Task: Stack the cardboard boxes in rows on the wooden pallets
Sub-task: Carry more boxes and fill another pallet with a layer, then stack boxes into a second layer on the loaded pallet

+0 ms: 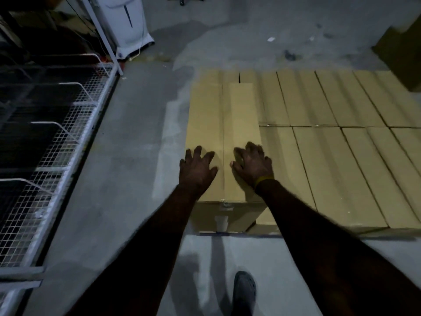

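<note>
A long tan cardboard box [224,115] lies on top at the left end of a layer of several flat cardboard boxes [337,142] set side by side in two rows. My left hand [197,168] rests on the near left part of its lid with fingers spread. My right hand [252,164], with a yellow band at the wrist, lies flat on the near right part of the same lid. A thin edge of the pallet [227,234] shows under the stack's near side; the rest of it is hidden.
A white wire-mesh rack [68,142] runs along the left. A white appliance [127,26] stands at the back left. A dark stack of boxes [401,49] sits at the far right. Grey concrete floor [136,144] lies between rack and boxes; my shoe [245,290] is near the bottom.
</note>
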